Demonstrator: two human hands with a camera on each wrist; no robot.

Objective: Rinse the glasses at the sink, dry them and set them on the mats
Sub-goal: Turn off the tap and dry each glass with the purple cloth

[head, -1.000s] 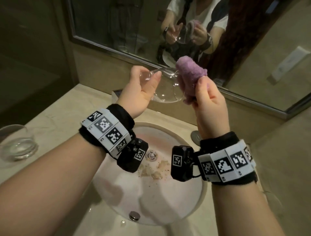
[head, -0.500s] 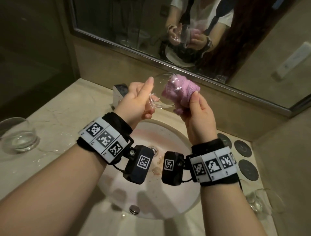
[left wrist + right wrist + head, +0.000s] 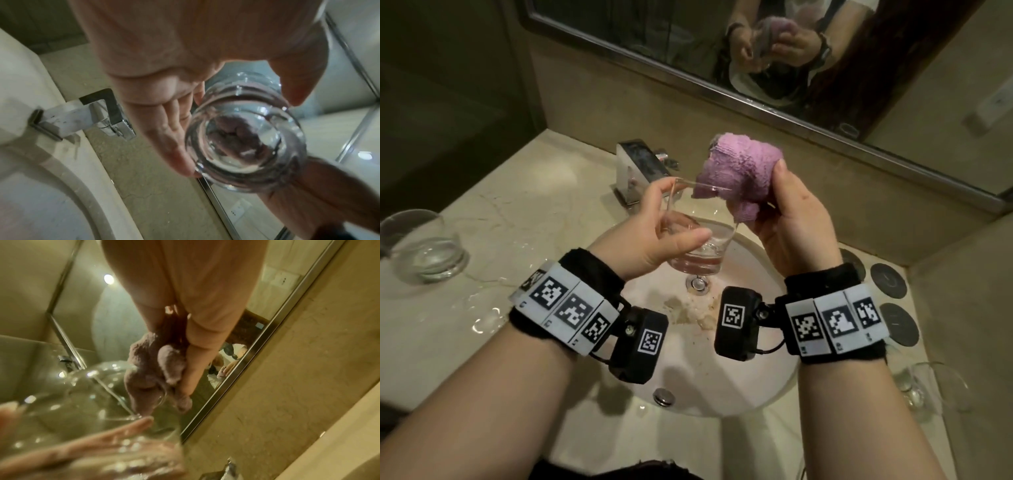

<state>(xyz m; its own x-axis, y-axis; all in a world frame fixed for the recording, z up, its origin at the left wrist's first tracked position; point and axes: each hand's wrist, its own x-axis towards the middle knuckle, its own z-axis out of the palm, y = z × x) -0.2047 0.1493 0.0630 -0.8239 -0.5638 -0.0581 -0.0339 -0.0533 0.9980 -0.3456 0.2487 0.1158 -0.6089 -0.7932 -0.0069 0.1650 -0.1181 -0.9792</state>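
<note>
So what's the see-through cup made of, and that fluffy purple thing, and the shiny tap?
The cup looks like clear glass: the fingers show through it and its thick base glints. The purple thing seems a soft terry cloth, with a looped, fuzzy surface that bunches up. The tap looks like polished metal, probably chrome-plated, since it reflects like a mirror; what lies beneath the shine cannot be told.

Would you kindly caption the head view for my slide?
Left hand holds a glass over the sink; right hand grips a purple cloth at its rim.
</note>
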